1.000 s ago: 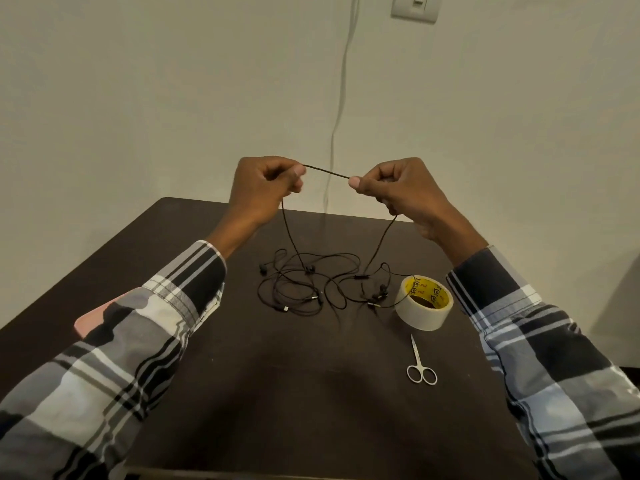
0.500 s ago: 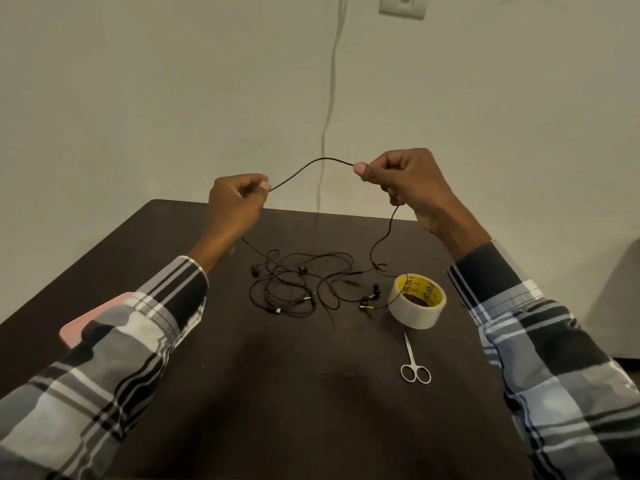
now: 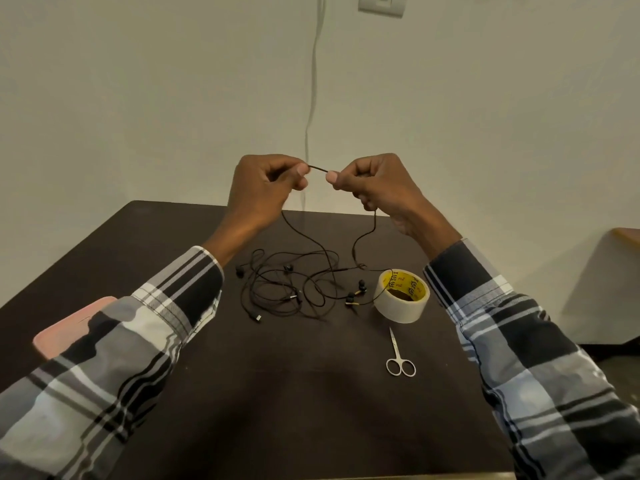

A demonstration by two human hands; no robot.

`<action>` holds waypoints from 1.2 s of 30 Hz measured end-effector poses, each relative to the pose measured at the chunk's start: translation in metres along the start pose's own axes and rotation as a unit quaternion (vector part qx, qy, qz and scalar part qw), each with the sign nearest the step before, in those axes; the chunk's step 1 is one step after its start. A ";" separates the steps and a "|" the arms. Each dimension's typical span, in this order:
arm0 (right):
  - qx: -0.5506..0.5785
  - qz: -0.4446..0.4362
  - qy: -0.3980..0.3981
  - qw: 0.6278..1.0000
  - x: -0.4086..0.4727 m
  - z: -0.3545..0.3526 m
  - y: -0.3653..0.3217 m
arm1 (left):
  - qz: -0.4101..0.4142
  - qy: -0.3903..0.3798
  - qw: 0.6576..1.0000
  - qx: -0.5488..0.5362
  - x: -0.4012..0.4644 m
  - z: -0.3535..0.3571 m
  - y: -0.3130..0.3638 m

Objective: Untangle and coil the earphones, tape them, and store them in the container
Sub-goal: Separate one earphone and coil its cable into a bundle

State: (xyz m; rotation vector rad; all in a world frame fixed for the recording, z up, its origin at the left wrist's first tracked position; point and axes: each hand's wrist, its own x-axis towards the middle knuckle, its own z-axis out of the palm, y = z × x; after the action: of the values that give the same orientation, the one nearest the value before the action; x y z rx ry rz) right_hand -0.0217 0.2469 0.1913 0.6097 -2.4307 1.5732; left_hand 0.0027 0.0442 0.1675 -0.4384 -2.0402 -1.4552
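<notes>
A tangle of black earphones (image 3: pixel 294 289) lies in the middle of the dark table (image 3: pixel 311 410). One cable rises from the pile to both hands, held above the table's far edge. My left hand (image 3: pixel 266 188) pinches the cable between thumb and forefinger. My right hand (image 3: pixel 374 185) pinches the same cable a short way to the right, and a short taut stretch of wire runs between them. A roll of white tape (image 3: pixel 401 296) with a yellow core sits right of the tangle. A pink container (image 3: pixel 72 327) lies at the left, partly hidden by my left sleeve.
Small silver scissors (image 3: pixel 400 358) lie on the table in front of the tape roll. A pale wall stands just behind the table, with a thin cord (image 3: pixel 313 81) hanging down it from near a wall socket (image 3: pixel 381 3). A wooden edge (image 3: pixel 627 235) shows at the far right.
My left hand has come back up and right to my right hand. The long arc of cable between them has shrunk to a short taut piece.
</notes>
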 end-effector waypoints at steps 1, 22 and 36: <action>0.003 0.005 0.002 1.000 -0.001 -0.002 0.002 | -0.012 0.020 1.000 -0.011 0.001 -0.003 -0.002; 0.002 -0.016 -0.036 0.999 -0.002 0.007 -0.004 | 0.010 -0.121 0.991 0.062 -0.012 0.000 0.000; -0.022 0.010 -0.030 0.999 -0.002 -0.004 0.009 | -0.034 0.030 0.998 0.051 0.002 -0.025 -0.015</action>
State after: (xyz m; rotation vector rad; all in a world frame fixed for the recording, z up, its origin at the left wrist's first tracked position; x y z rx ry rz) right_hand -0.0238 0.2544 0.1851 0.6344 -2.5148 1.5270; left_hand -0.0005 0.0155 0.1636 -0.2814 -2.0883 -1.3788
